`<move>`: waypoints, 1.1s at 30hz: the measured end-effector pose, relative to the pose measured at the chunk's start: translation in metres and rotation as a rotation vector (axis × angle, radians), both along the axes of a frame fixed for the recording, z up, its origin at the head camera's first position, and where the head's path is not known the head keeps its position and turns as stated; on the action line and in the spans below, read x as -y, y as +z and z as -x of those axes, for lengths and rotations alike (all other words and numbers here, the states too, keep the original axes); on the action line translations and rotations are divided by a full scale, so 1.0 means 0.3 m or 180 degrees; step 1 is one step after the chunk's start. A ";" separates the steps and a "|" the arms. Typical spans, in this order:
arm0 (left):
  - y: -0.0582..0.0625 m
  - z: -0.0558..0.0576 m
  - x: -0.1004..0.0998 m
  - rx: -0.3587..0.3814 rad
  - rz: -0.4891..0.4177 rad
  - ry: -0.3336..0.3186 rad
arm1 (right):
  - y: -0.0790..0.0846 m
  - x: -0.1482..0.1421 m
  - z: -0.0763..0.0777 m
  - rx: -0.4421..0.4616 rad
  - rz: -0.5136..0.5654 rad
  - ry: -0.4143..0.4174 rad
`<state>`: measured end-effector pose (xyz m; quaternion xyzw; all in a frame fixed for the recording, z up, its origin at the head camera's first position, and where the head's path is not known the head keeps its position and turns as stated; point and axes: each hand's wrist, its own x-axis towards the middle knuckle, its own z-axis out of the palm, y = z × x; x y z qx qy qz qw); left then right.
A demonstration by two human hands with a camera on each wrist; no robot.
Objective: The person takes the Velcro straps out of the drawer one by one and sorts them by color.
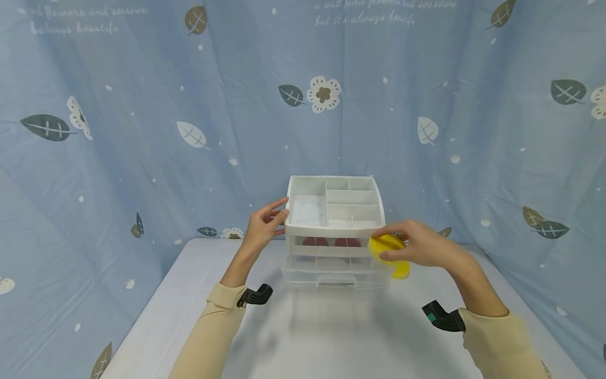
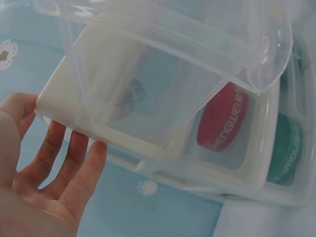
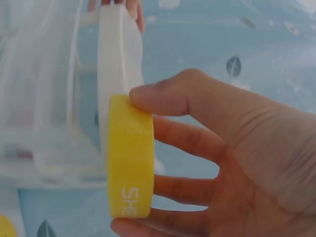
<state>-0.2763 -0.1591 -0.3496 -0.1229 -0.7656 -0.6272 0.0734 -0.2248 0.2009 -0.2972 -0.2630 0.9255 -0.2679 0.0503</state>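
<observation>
A white organizer [image 1: 335, 228] with clear drawers stands on the table. My left hand [image 1: 262, 226] touches the left side of its top tray, thumb and fingertips lying along the white edge in the left wrist view. On the other side, my right hand [image 1: 421, 245] pinches a yellow tape roll [image 3: 131, 158] between thumb and fingers, at the tray's front right corner. A second yellow tape roll [image 1: 401, 270] lies on the table beside the drawers, partly hidden. Through the drawers show a red tape roll [image 2: 224, 116] and a green tape roll [image 2: 285, 148].
The organizer's top tray has several compartments [image 1: 352, 197]. Its lowest clear drawer [image 1: 336, 279] has a handle at the front. Behind the white table [image 1: 331, 337] hangs a blue curtain [image 1: 265, 142] with leaf and flower prints.
</observation>
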 end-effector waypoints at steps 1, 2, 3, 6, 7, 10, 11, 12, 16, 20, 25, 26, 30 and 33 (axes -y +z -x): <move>0.001 -0.001 0.000 0.0003 -0.0004 -0.0002 | -0.004 -0.016 0.000 0.0002 0.0007 -0.0042; 0.002 -0.001 -0.001 0.0003 -0.0010 -0.0008 | -0.009 -0.031 0.002 0.0000 0.0018 -0.0084; 0.003 -0.002 -0.001 0.0002 -0.0014 -0.0009 | -0.015 -0.044 0.005 -0.0008 0.0008 -0.0142; 0.006 -0.004 -0.002 -0.0006 -0.0016 -0.0010 | -0.041 -0.080 0.019 -0.0080 -0.0098 -0.0358; 0.007 -0.005 -0.002 -0.0005 -0.0010 -0.0005 | -0.053 -0.090 0.027 -0.0112 -0.0156 -0.0431; -0.013 0.013 0.003 -0.0039 0.0001 0.0051 | -0.109 -0.124 0.062 -0.0237 -0.0363 -0.0632; -0.025 0.024 0.006 -0.0057 0.0004 0.0070 | -0.132 -0.138 0.075 -0.0245 -0.0426 -0.0697; -0.034 0.033 0.008 -0.0067 0.0007 0.0079 | -0.155 -0.151 0.088 -0.0249 -0.0485 -0.0762; -0.044 0.043 0.006 -0.0038 -0.0007 0.0090 | -0.248 -0.205 0.127 -0.0172 -0.0553 -0.0958; -0.006 0.008 -0.004 0.0009 0.0002 0.0069 | -0.314 -0.235 0.151 -0.0133 -0.0555 -0.1152; -0.027 0.026 0.001 -0.0018 -0.0041 0.0021 | -0.384 -0.265 0.176 -0.0102 -0.0566 -0.1456; -0.038 0.036 0.004 -0.0027 -0.0058 0.0011 | -0.397 -0.270 0.180 -0.0091 -0.0566 -0.1510; -0.069 0.063 0.011 -0.0070 -0.0100 0.0010 | -0.443 -0.290 0.195 -0.0028 -0.0530 -0.1692; -0.076 0.066 0.010 -0.0095 -0.0074 0.0047 | -0.476 -0.302 0.206 -0.0014 -0.0499 -0.1806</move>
